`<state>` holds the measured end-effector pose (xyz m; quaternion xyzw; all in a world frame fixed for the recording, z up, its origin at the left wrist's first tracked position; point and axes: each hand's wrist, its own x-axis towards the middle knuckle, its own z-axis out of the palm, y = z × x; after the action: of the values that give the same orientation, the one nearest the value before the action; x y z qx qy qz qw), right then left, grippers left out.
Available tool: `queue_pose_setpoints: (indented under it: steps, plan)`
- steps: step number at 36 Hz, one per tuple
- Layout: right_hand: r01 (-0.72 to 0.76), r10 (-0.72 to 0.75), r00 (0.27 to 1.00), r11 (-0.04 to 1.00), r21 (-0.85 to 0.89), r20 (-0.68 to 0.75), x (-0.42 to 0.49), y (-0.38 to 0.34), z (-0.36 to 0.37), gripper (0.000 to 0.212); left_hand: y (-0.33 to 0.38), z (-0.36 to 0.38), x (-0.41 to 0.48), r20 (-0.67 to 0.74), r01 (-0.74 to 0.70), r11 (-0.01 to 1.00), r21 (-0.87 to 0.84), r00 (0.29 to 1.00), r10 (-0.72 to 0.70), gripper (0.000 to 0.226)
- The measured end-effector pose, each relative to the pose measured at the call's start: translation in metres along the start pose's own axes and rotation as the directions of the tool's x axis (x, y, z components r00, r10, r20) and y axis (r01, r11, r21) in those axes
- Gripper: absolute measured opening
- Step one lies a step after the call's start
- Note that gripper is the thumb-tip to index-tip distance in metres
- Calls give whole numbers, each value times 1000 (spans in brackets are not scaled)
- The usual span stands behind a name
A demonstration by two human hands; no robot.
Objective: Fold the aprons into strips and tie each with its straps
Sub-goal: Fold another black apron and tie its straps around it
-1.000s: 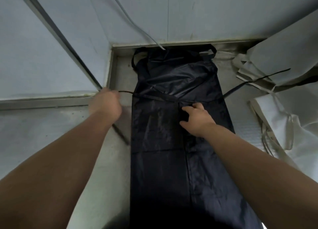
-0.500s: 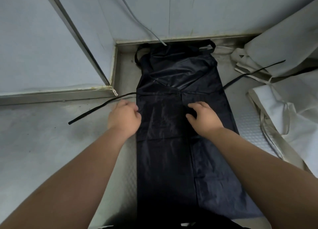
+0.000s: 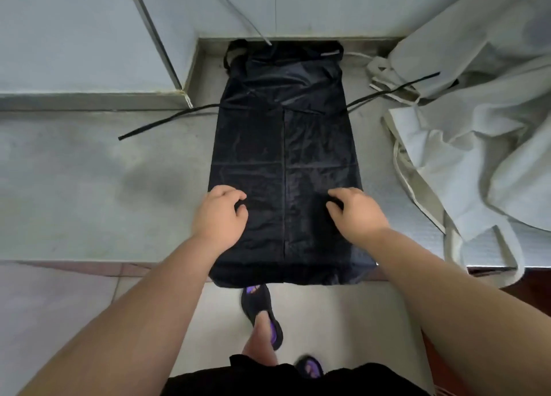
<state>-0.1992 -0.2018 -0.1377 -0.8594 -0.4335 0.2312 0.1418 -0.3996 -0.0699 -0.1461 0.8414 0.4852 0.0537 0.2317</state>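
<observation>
A black apron (image 3: 283, 145), folded lengthwise into a long strip, lies flat on the steel counter (image 3: 104, 187), with its near end hanging just over the front edge. One waist strap (image 3: 167, 121) trails out to the left and the other strap (image 3: 387, 93) runs right onto the pale cloth. The neck loop (image 3: 229, 57) sits at the far end by the wall. My left hand (image 3: 220, 217) is on the strip's left side near the front, its curled fingers and thumb pinching the fabric. My right hand (image 3: 356, 214) does the same on the right side.
A heap of white aprons (image 3: 477, 133) with loose straps fills the counter's right side and droops over the edge. Walls close the back and the left corner (image 3: 167, 53). The counter's front edge (image 3: 89, 261) is near, with my sandalled feet (image 3: 262, 315) on the floor below.
Both hands slid toward me along the strip, from its middle to near its front end. The left hand let go of the left strap, which now lies loose on the counter.
</observation>
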Motion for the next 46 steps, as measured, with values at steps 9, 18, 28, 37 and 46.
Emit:
queue_pose_setpoints:
  steps: [9, 18, 28, 37, 46]
  plan:
    - [-25, 41, 996, 982, -188, 80, -66, 25, 29, 47, -11, 31, -80, -91, 267, 963, 45, 961, -262, 40]
    - [-357, 434, 894, 841, 406, -113, -104, 45, 47, 18, -24, 45, -109, -46, 600, 617, -510, 697, -716, 36]
    - [-472, 589, 801, 513, 717, 106, -99, 54, 66, 59, -46, 46, -95, 301, 606, 387, -695, 734, -609, 49]
    - [-459, 548, 808, 353, 815, 217, -108, 54, 59, 37, -60, 37, -113, 398, 572, 187, -798, 735, -549, 38]
    - [-385, 460, 883, 593, 707, 95, -119, 50, 49, 25, -65, 26, -123, 289, 507, 395, -766, 820, -494, 10]
